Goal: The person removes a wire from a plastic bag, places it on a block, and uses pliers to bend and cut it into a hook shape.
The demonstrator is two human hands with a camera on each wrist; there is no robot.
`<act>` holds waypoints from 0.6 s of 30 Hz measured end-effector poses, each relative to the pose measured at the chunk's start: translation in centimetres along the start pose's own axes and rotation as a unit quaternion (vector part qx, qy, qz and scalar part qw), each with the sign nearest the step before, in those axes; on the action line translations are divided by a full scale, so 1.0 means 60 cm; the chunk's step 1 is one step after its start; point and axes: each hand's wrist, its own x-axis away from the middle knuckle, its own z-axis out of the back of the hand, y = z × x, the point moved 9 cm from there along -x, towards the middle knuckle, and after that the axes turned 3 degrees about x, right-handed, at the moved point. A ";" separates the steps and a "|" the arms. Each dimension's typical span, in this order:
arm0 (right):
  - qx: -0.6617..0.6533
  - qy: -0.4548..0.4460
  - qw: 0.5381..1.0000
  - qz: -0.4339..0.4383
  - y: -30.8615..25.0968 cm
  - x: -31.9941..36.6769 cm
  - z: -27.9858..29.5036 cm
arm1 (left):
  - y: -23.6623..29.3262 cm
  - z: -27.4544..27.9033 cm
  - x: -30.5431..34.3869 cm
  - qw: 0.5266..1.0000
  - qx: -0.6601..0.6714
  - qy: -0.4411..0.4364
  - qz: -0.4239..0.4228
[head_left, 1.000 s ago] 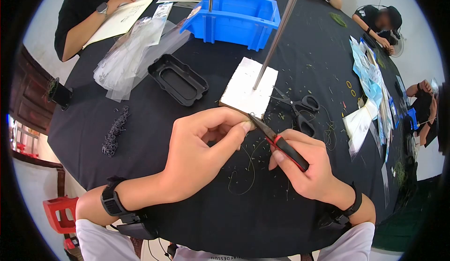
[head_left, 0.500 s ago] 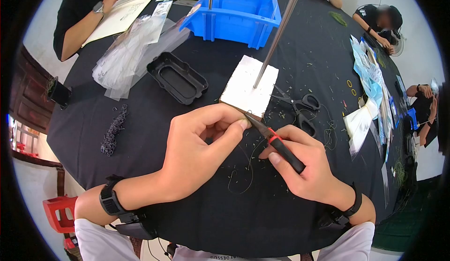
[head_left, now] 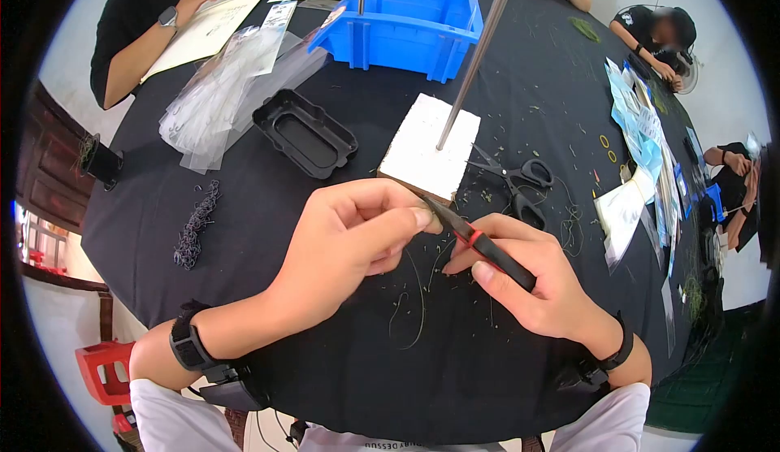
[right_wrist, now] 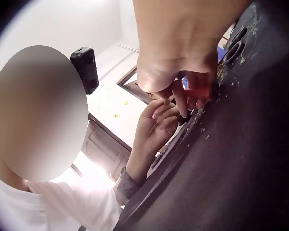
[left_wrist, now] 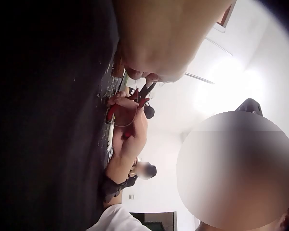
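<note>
My left hand (head_left: 345,245) pinches the end of a thin line (head_left: 423,298) between thumb and forefinger; its loose part hangs in a curve below, also seen in the left wrist view. Whatever else sits between those fingertips is too small to make out. My right hand (head_left: 532,277) grips pliers (head_left: 487,249) with black-and-red handles and a dark pointed nose. The pliers' tips are right at the left thumb and fingertip. Just beyond both hands stands a white-topped block (head_left: 429,155) with a metal rod (head_left: 475,62) rising from it.
Black scissors (head_left: 520,180) lie right of the block among green clippings. A black tray (head_left: 305,134), a blue bin (head_left: 398,34) and clear plastic sleeves (head_left: 223,95) are farther back. A clump of small dark hooks (head_left: 195,229) lies at left. Other people sit around the table.
The left hand has turned slightly and its fingers have shifted a little right. The pliers' tips stay at its fingertips. The hanging line has swung and now reaches lower.
</note>
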 end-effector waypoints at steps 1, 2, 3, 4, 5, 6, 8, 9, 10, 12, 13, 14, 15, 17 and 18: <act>0.011 -0.002 1.000 0.009 0.001 0.000 -0.001 | -0.013 -0.001 -0.002 0.998 0.047 -0.013 0.041; 0.016 0.005 1.000 0.020 0.001 0.000 0.000 | -0.016 -0.001 -0.004 0.996 0.065 -0.021 0.051; 0.021 0.012 0.999 0.030 0.000 0.000 0.000 | -0.021 -0.002 -0.006 0.994 0.083 -0.029 0.061; 0.026 0.019 0.999 0.040 -0.001 0.001 0.001 | -0.025 -0.003 -0.007 0.992 0.102 -0.037 0.071; 0.036 0.016 0.999 0.035 0.000 0.001 0.000 | -0.025 -0.003 -0.008 0.992 0.097 -0.036 0.071; 0.045 0.012 0.998 0.031 -0.002 0.001 0.001 | -0.025 -0.002 -0.008 0.993 0.092 -0.036 0.070; 0.078 0.025 0.996 0.034 -0.008 0.003 0.004 | -0.017 -0.002 -0.006 0.997 0.057 -0.025 0.049; 0.100 0.040 0.993 0.040 -0.014 0.006 0.005 | -0.010 -0.003 -0.002 0.999 0.026 -0.014 0.029; 0.123 0.056 0.990 0.046 -0.018 0.008 0.007 | -0.004 -0.004 0.002 1.000 -0.005 -0.004 0.009; 0.092 0.042 0.995 0.022 -0.014 0.006 0.003 | 0.011 -0.005 0.007 0.997 -0.067 0.008 -0.039; 0.077 0.036 0.996 0.010 -0.011 0.005 0.002 | 0.019 -0.006 0.009 0.993 -0.099 0.014 -0.064; 0.039 0.031 0.999 0.000 -0.005 0.006 0.001 | 0.023 -0.007 0.011 0.991 -0.105 0.017 -0.086; 0.000 0.024 1.000 -0.011 0.003 0.006 0.000 | 0.026 -0.007 0.012 0.988 -0.111 0.021 -0.108; -0.051 0.019 0.998 -0.027 0.011 0.006 -0.004 | 0.031 -0.005 0.014 0.978 -0.150 0.029 -0.145; -0.064 0.020 0.997 -0.033 0.012 0.006 -0.005 | 0.034 -0.004 0.014 0.969 -0.183 0.031 -0.161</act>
